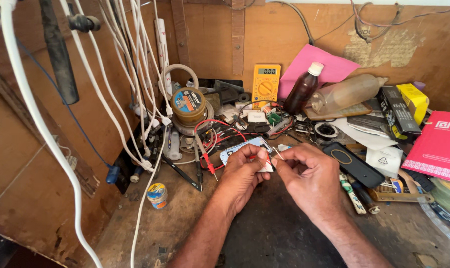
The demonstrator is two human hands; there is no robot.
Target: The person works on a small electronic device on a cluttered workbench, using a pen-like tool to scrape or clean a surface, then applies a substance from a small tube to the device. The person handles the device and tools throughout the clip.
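While pinching thin red wire [254,158], left hand [242,173]; right hand [307,176] nipping slim metal pin [278,153] over scuffed wood.

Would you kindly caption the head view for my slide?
Left hand and right hand pinch a small white part above a cluttered workbench.

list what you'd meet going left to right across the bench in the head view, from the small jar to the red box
small blue-lidded jar → left hand pinching a small white part with red wire → right hand → black phone → red box
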